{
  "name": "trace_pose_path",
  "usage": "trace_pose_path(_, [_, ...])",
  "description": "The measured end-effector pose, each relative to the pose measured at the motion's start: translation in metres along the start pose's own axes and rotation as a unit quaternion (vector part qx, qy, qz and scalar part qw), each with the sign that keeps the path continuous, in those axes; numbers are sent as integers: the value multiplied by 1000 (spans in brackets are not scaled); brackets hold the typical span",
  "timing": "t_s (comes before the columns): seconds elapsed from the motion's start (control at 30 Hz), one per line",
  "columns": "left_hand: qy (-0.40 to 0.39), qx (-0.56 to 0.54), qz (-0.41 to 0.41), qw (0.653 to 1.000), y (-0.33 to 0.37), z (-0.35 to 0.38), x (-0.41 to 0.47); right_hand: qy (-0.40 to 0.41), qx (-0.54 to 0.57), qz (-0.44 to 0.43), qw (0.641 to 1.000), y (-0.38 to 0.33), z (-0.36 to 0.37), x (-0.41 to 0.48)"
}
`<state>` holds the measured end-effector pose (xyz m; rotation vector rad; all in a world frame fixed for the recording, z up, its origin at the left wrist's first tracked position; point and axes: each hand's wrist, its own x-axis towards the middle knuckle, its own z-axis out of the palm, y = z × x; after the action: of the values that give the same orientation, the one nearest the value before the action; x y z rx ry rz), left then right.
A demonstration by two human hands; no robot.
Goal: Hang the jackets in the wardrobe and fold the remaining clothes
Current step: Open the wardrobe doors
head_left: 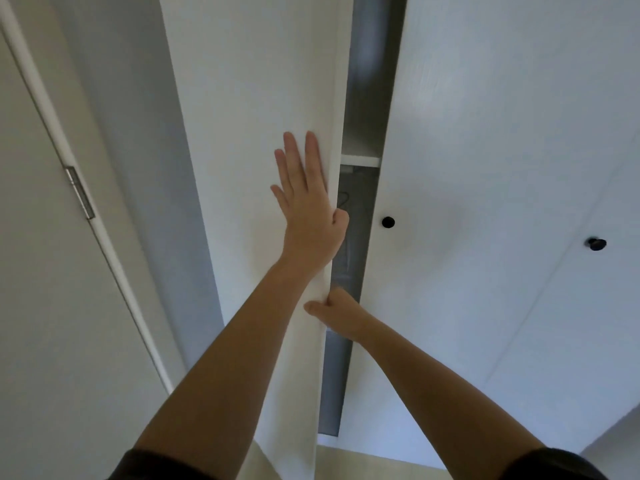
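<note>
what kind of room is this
Likely a bedroom at home: a white wardrobe door ajar, a black knob on the next one, a shelf inside, and a hinged room door at left.

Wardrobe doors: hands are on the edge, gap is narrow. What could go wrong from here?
1. The right hand pinches the edge of the left door, with its fingers inside the gap. If that door swings toward the right door, they could get trapped.
2. The left hand presses flat beside the same edge, so it might slip into the gap.
</note>
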<state>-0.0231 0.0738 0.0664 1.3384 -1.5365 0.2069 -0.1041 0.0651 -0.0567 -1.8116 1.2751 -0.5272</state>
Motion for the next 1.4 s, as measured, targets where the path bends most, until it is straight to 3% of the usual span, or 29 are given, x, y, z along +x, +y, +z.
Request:
trace_pose_path(0.27, [5,-125,6,992,-13,-62,-26,49,-6,7,999,-28,57,-28])
trace_pose_path(0.5, [-65,-216,14,974,-62,-132,-50,113,9,-8,993,-69,141,-51])
trace_pose_path(0.73, [-133,-267,-41,953,-126,-213,-54,177,-13,-26,984,-124,229,-53])
trace_pose_path(0.93, [-176,-244,-120,946,-185,-274,-50,197,38,0,980,-171,295,-40])
trace_pose_path(1.13, [-145,-207,-189,949,-219,-310,-44,226,46,51,972,-207,342,-17])
trace_pose_path(1.4, [-157,-224,-172,946,-235,-326,-40,242,34,62,968,-217,362,1])
